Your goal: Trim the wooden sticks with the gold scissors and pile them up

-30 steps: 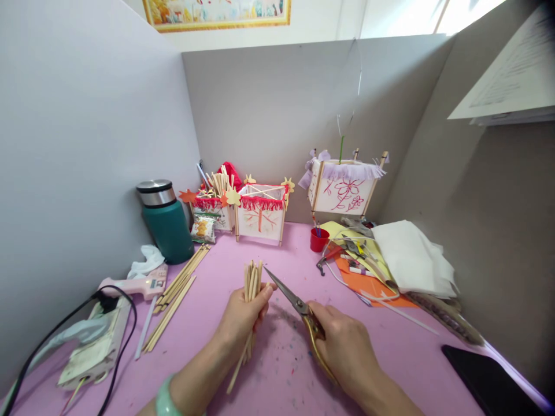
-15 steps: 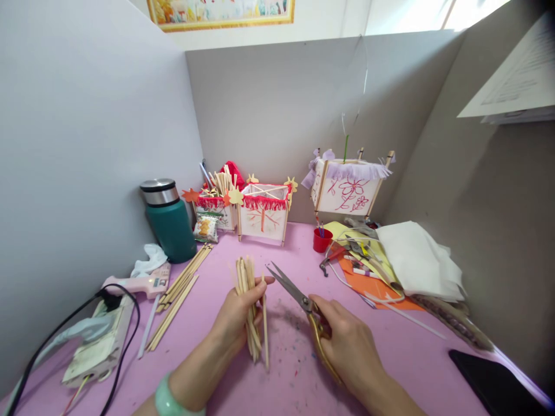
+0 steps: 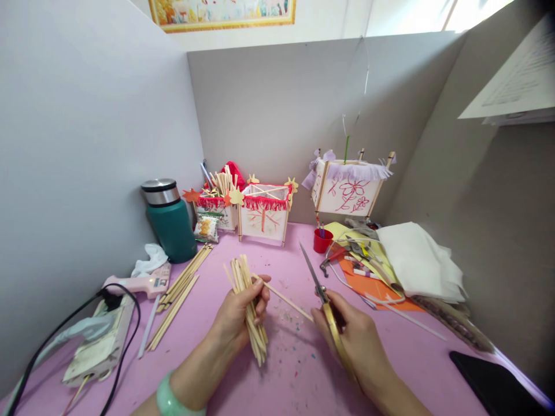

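Note:
My left hand (image 3: 243,309) is closed round a bundle of thin wooden sticks (image 3: 256,341), held tilted over the pink tabletop. One single stick (image 3: 288,301) slants out from the left thumb and finger toward my right hand (image 3: 353,335), its far end at the right fingers. In that right hand is a pair of scissors (image 3: 332,323) with gold handles; the blades point up and away and look closed together. Whether the right fingers pinch the stick's end or only touch it, I cannot tell.
Bamboo sticks (image 3: 180,289), a pink glue gun (image 3: 139,285), a power strip (image 3: 102,346) and a green bottle (image 3: 169,222) are at left. Paper lanterns (image 3: 264,216) stand behind. At right lie white sheets (image 3: 418,263), a red cup (image 3: 322,240) and a black phone (image 3: 494,384).
The single stick has swung from nearly upright beside the bundle to slanting toward my right hand. The scissors have moved right, turned more upright, and their blades have come together.

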A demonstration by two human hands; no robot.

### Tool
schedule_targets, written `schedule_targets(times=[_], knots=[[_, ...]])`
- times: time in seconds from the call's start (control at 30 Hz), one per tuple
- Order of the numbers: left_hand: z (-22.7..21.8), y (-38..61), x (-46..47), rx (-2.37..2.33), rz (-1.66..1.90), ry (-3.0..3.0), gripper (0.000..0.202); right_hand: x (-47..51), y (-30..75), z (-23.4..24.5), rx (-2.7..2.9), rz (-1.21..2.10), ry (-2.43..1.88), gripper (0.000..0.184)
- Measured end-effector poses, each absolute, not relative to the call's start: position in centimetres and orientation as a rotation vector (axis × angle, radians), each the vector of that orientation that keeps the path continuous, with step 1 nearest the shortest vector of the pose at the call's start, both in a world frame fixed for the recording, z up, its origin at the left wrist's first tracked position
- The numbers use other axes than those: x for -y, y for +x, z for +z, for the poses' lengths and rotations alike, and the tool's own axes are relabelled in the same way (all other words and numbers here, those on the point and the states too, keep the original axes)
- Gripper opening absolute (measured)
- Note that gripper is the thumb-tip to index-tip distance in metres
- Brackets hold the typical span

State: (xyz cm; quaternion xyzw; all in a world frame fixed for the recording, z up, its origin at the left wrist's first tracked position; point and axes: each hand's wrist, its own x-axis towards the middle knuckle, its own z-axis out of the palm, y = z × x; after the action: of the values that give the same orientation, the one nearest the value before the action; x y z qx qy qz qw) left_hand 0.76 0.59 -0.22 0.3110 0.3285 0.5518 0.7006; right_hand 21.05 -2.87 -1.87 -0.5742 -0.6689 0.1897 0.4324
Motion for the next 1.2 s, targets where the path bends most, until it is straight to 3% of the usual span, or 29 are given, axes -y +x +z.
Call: schedule_targets(times=[0.4,0.63,0.93,1.2], knots=[[0.1,0.9,-0.3,-0.717,1.247,0.693,0.025,3.1,21.2,-1.1,1.222,1.176,-1.169,0.028],[0.0,0.5,-0.8,-0.853,1.255,0.686,0.021,3.0,22.0,-0.1,1.029,1.246,-1.054,0.03],[0.9,0.1,1.0,-0.662,0.656,0.93,0.026,2.9,23.1,0.6,1.017,1.428,-0.806,0.023],[1.0,2.0,1.9,-0.655,0.596,1.059,0.03,4.4,20.7,0.0,1.148,1.548,-0.947,0.025]])
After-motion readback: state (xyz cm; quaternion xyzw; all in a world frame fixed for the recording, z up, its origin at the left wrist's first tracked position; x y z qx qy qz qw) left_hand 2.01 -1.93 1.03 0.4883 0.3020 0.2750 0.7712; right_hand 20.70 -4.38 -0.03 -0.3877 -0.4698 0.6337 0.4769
